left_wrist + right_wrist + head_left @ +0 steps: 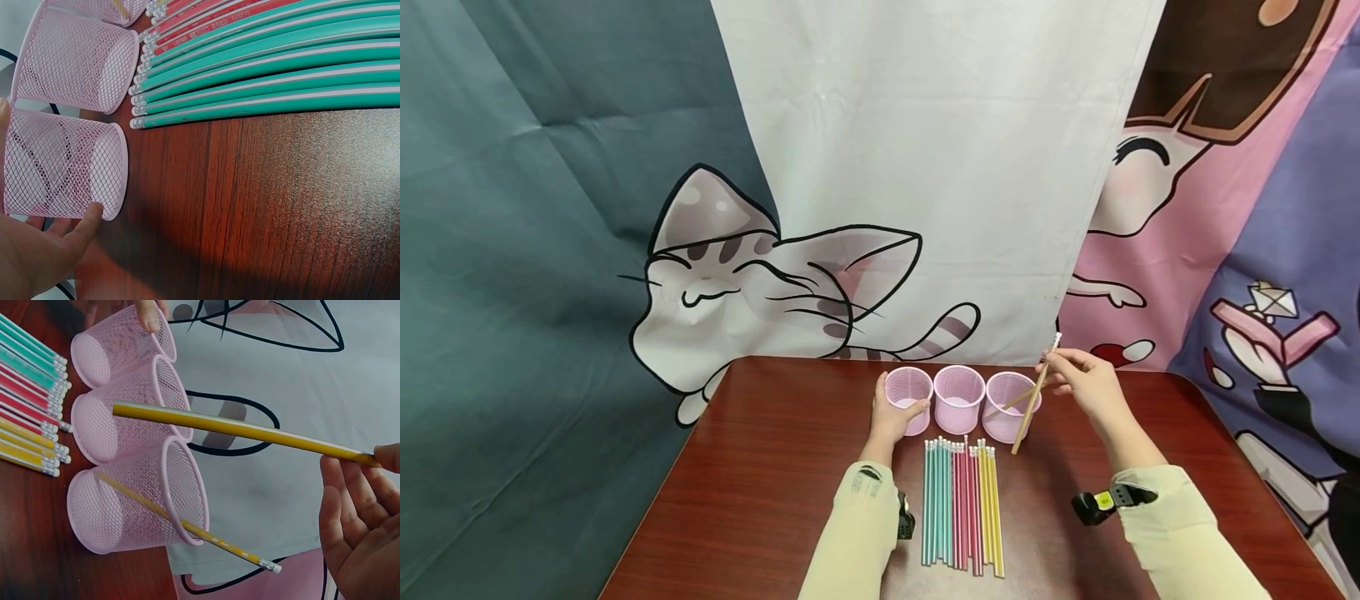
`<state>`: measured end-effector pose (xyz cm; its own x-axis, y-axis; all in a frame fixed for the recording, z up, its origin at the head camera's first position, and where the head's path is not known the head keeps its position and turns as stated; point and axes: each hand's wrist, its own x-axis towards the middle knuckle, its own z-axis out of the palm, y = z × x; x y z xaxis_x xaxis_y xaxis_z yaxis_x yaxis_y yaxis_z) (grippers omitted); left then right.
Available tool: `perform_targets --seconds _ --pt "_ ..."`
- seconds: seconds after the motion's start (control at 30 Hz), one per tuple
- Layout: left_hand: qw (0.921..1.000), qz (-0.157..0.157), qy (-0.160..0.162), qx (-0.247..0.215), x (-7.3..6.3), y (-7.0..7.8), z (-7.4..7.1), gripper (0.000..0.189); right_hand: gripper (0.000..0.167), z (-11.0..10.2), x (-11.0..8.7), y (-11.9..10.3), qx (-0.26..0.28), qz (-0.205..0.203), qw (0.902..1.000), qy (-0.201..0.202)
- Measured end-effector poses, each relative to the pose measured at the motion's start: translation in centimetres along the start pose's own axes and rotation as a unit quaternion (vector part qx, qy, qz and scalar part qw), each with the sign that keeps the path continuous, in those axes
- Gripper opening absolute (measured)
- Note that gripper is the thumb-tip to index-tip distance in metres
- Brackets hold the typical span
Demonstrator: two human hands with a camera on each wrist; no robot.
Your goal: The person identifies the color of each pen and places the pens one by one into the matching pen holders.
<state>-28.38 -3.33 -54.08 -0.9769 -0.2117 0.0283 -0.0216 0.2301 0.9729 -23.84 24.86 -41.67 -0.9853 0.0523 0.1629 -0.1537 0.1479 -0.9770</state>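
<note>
yellow pencil (244, 431): pinched by right hand (1090, 392), right of middle cup (958, 410).
left cup (907, 386): gripped by left hand (887, 419), beside middle cup.
pencils (964, 508): before middle cup.

The bench (752, 475) has a reddish-brown, wood-grained top with rounded far corners. Three pink mesh cups (958, 414) stand upright on it in a row; just in front lie teal pencils (936, 504), red pencils (963, 508) and yellow pencils (991, 512), side by side.

Free room above middle cup (958, 414)
</note>
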Motion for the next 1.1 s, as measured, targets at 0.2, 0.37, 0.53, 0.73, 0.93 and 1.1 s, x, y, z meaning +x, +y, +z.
perform_targets --seconds 0.2,0.37,0.53,0.73,0.93,1.1 --pt "1.0000 0.005 0.002 0.001 0.2 -0.1 0.0 0.097 0.005 -0.3 0.4 -0.6 0.003 -0.001 0.9997 0.025" --pt "1.0000 0.008 0.004 0.004 0.2 -0.2 0.0 0.098 0.008 -0.3 0.7 -1.2 0.051 0.007 0.9959 0.074" --pt "1.0000 0.001 0.002 -0.003 0.0 0.0 0.0 0.097 0.009 -0.2 0.8 -1.4 0.065 0.031 0.9892 0.127" --pt "1.0000 0.002 0.001 0.004 0.1 0.1 0.0 0.098 0.015 -1.8 2.5 3.6 0.069 0.004 0.9878 0.140" --pt "1.0000 0.003 0.004 0.003 0.1 -0.1 0.1 0.098 0.020 -4.4 6.1 12.3 0.155 -0.024 0.9810 0.115" --pt "1.0000 0.002 0.002 -0.004 0.0 -0.1 0.1 0.098 0.023 -3.8 5.6 12.5 0.107 0.021 0.9858 0.127"
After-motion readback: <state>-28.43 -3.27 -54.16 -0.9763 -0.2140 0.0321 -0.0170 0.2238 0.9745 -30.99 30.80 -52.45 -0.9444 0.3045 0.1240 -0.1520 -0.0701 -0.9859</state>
